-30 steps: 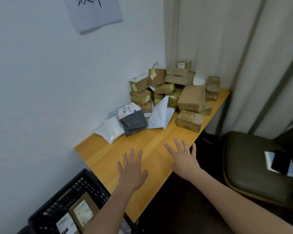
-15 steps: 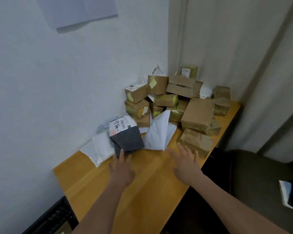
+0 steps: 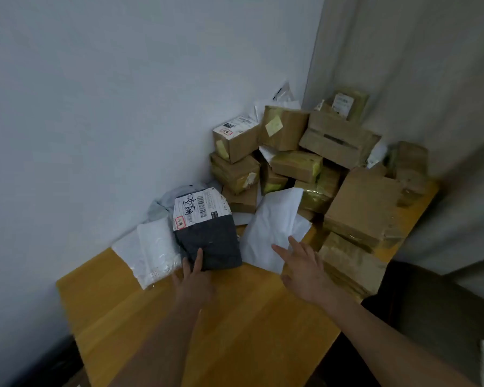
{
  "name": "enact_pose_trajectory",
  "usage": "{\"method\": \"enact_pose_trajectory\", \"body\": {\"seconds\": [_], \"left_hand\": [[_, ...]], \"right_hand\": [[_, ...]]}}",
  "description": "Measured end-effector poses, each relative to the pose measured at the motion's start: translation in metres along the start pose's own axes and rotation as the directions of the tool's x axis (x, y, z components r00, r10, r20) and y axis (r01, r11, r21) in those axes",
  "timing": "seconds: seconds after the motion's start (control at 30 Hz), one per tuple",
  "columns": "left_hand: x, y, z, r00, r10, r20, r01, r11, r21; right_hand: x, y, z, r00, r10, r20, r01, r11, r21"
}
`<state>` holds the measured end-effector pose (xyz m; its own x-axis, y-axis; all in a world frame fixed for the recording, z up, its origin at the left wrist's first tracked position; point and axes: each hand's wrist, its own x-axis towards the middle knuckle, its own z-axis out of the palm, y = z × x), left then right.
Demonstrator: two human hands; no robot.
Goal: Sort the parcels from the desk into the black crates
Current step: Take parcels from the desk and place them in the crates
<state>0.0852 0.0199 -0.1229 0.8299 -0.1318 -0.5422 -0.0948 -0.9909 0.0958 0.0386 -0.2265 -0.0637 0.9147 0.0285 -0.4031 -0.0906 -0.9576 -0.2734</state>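
Observation:
A dark grey mailer bag (image 3: pixel 211 244) with a white address label lies on the wooden desk (image 3: pixel 235 325), partly over a white padded bag (image 3: pixel 154 252). My left hand (image 3: pixel 193 280) reaches its near edge with straight fingers touching it. To the right a white envelope parcel (image 3: pixel 274 227) leans against the pile; my right hand (image 3: pixel 305 269) is spread flat, its fingertips over the envelope's lower corner. A heap of brown cardboard boxes (image 3: pixel 363 208) fills the desk's far corner.
A white wall runs along the left and a pale curtain (image 3: pixel 430 79) hangs behind and to the right of the desk. A dark chair seat (image 3: pixel 444 311) sits low on the right. The black crates are out of view.
Both hands have moved forward across the desk to the parcels. The view has shifted closer, and the black crate at lower left has dropped out of sight.

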Motion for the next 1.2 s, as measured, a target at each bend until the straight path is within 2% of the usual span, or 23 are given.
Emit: {"method": "enact_pose_trajectory", "body": {"seconds": [0.1,0.27,0.4,0.47,0.57,0.63,0.8,0.93,1.03,1.1,1.13,1.2], "left_hand": [[0.005,-0.003,0.003,1.000,0.008,0.006,-0.008,1.000,0.014],[-0.003,0.000,-0.004,1.000,0.014,0.015,-0.014,1.000,0.020],[-0.011,0.017,-0.034,0.997,0.074,0.005,-0.072,0.989,-0.128],[-0.011,0.031,-0.052,0.992,0.125,0.012,-0.116,0.951,-0.288],[-0.019,0.052,-0.075,0.980,0.194,0.051,-0.153,0.885,-0.440],[-0.026,0.061,-0.083,0.970,0.230,0.076,-0.167,0.862,-0.478],[-0.043,0.054,-0.088,0.963,0.238,0.124,-0.115,0.782,-0.612],[-0.053,0.034,-0.087,0.979,0.142,0.145,0.005,0.700,-0.714],[-0.052,0.019,-0.078,0.991,0.007,0.132,0.079,0.773,-0.630],[-0.052,0.011,-0.071,0.988,-0.069,0.139,0.140,0.784,-0.604],[-0.052,0.006,-0.067,0.987,-0.083,0.141,0.153,0.771,-0.618],[-0.050,-0.002,-0.059,0.983,-0.130,0.128,0.182,0.661,-0.728]], "right_hand": [[0.018,0.004,0.001,0.999,-0.020,0.044,0.018,0.999,0.028],[0.042,0.001,0.000,0.989,-0.050,0.136,0.017,0.973,0.230],[0.054,-0.008,-0.016,0.986,-0.055,0.159,-0.032,0.868,0.495],[0.057,-0.015,-0.026,0.978,-0.024,0.209,-0.114,0.772,0.625],[0.059,-0.027,-0.033,0.938,0.039,0.344,-0.317,0.495,0.809],[0.061,-0.029,-0.030,0.918,0.071,0.390,-0.391,0.328,0.860],[0.061,-0.034,-0.023,0.885,0.068,0.461,-0.466,0.124,0.876],[0.064,-0.038,-0.015,0.879,0.000,0.476,-0.474,0.102,0.875],[0.070,-0.039,-0.003,0.882,0.014,0.471,-0.466,0.181,0.866],[0.073,-0.041,0.006,0.889,-0.004,0.459,-0.442,0.258,0.859],[0.074,-0.043,0.009,0.893,-0.019,0.450,-0.428,0.279,0.860],[0.077,-0.045,0.017,0.902,-0.051,0.428,-0.395,0.298,0.869]]}}
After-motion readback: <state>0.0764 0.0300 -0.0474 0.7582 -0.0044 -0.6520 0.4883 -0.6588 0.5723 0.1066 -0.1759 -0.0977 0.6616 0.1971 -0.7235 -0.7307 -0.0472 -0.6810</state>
